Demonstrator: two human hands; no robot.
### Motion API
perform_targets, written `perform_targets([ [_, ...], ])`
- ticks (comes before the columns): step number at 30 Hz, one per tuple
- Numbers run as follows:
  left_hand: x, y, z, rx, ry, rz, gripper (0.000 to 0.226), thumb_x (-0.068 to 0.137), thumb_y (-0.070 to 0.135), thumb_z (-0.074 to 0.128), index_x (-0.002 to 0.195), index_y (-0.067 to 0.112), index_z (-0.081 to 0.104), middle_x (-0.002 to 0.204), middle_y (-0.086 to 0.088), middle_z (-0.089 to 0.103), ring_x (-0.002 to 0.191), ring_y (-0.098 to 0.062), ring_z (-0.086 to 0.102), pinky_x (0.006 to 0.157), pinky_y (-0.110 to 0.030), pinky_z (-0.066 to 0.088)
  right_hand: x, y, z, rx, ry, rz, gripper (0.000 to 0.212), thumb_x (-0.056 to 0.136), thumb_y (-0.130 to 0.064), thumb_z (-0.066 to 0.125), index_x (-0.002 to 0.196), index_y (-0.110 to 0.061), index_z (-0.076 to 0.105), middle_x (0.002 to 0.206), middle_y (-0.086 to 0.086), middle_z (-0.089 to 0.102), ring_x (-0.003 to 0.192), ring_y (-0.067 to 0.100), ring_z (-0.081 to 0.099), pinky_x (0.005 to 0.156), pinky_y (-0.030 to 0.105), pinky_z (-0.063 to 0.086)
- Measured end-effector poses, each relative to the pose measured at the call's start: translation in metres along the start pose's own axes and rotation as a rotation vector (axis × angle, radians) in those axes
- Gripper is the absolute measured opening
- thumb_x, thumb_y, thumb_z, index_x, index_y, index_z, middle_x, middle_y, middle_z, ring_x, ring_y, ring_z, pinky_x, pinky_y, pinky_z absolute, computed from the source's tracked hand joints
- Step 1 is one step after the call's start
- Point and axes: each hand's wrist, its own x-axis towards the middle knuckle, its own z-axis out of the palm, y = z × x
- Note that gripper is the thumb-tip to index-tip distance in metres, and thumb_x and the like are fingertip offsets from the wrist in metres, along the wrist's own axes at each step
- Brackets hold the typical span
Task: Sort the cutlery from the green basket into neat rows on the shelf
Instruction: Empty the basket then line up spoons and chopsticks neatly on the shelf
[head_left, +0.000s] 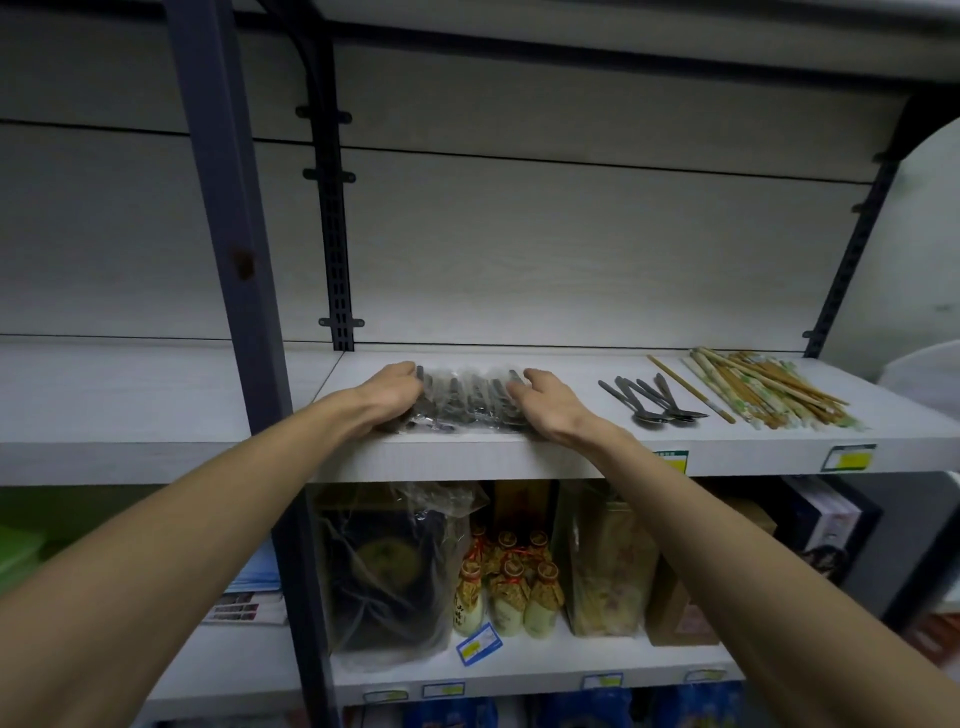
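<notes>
On the white shelf (571, 452), seen from the head camera, both hands work at a clump of dark cutlery in clear plastic wrappers (467, 402) lying near the front edge. At the clump's left end, the left hand (389, 392) lies palm down with its fingers curled over the wrappers, gripping them. At the right end, the right hand (545, 402) also lies palm down, its fingers bent and loosely spread, the tips resting on the wrappers; whether it pinches anything I cannot tell. The wrapped pieces run front to back, packed side by side between the two hands.

Further right on the same shelf, apart from the hands, a few bare metal spoons (657, 402) lie fanned with bowls toward the front. Just beside them lies a heap of chopsticks (769, 392), some in paper sleeves, one stick apart at the heap's left.

Only a green edge (15, 551), perhaps the basket, shows at far left below the shelf.
</notes>
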Motion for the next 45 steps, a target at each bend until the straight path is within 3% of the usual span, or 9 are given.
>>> perform_targets([
  [2,0.0,0.008,-0.001,-0.001,0.02,0.028,0.043,0.101,0.014,0.042,0.144,0.01,0.045,0.15,-0.013,0.046,0.13,-0.028,0.048,0.11,-0.042,0.04,-0.004,0.0,-0.002,-0.049,0.062,-0.047,0.052,0.108,-0.032,0.039,0.142,0.006,0.044,0.149,0.022,0.045,0.138,0.034,0.04,0.112,0.038,0.03],
  [4,-0.002,0.024,0.001,0.009,0.027,0.092,0.054,0.103,0.02,0.042,0.156,0.012,0.034,0.162,-0.008,0.033,0.146,-0.026,0.035,0.12,-0.042,0.029,-0.01,0.003,-0.01,-0.117,0.126,-0.107,0.053,0.107,-0.034,0.04,0.145,0.001,0.046,0.151,0.019,0.045,0.142,0.03,0.037,0.116,0.037,0.029],
  [9,-0.01,0.074,0.034,0.206,0.042,0.376,0.04,0.099,0.032,0.051,0.137,0.022,0.058,0.148,-0.003,0.052,0.134,-0.024,0.05,0.112,-0.04,0.04,-0.034,0.029,-0.059,-0.307,0.293,-0.129,0.043,0.099,-0.03,0.049,0.137,-0.012,0.057,0.143,0.007,0.054,0.127,0.026,0.052,0.099,0.039,0.043],
  [16,-0.032,0.138,0.113,0.487,-0.069,0.704,0.039,0.098,0.035,0.054,0.135,0.024,0.061,0.141,-0.001,0.058,0.125,-0.022,0.056,0.098,-0.039,0.048,-0.055,0.094,-0.137,-0.374,0.319,0.037,0.035,0.089,-0.029,0.058,0.119,-0.017,0.07,0.117,0.004,0.072,0.101,0.024,0.068,0.087,0.042,0.057],
  [23,-0.018,0.171,0.172,0.596,-0.113,0.601,0.037,0.1,0.049,0.048,0.122,0.023,0.064,0.126,-0.004,0.065,0.1,-0.023,0.058,0.079,-0.035,0.044,-0.051,0.143,-0.148,-0.334,0.111,0.018,0.028,0.091,-0.046,0.066,0.106,-0.024,0.073,0.11,-0.001,0.069,0.099,0.015,0.059,0.073,0.028,0.044],
  [27,-0.008,0.177,0.185,0.649,-0.126,0.505,0.038,0.1,0.054,0.047,0.118,0.026,0.065,0.118,-0.002,0.067,0.098,-0.024,0.059,0.075,-0.033,0.039,-0.042,0.16,-0.148,-0.302,0.06,-0.096,0.024,0.09,-0.046,0.066,0.105,-0.028,0.072,0.104,-0.006,0.072,0.096,0.013,0.065,0.085,0.036,0.055],
  [31,0.0,0.179,0.192,0.652,-0.108,0.423,0.038,0.096,0.055,0.052,0.108,0.026,0.073,0.101,0.002,0.074,0.091,-0.02,0.065,0.074,-0.034,0.049,-0.03,0.17,-0.146,-0.382,0.075,-0.188,0.037,0.085,-0.061,0.059,0.098,-0.029,0.072,0.092,-0.006,0.072,0.083,0.015,0.065,0.073,0.037,0.057],
  [35,0.001,0.18,0.196,0.646,-0.1,0.381,0.04,0.094,0.055,0.051,0.106,0.026,0.075,0.1,0.002,0.076,0.09,-0.018,0.068,0.083,-0.042,0.055,-0.019,0.177,-0.144,-0.421,0.081,-0.24,0.033,0.087,-0.05,0.057,0.101,-0.024,0.072,0.092,-0.002,0.072,0.084,0.02,0.066,0.072,0.037,0.057],
  [45,-0.003,0.181,0.194,0.717,0.03,0.401,0.041,0.092,0.06,0.054,0.1,0.027,0.077,0.091,0.006,0.074,0.086,-0.018,0.065,0.07,-0.033,0.049,-0.004,0.18,-0.14,-0.462,0.09,-0.274,0.032,0.089,-0.044,0.059,0.104,-0.02,0.074,0.098,0.005,0.074,0.089,0.026,0.068,0.076,0.035,0.057],
])
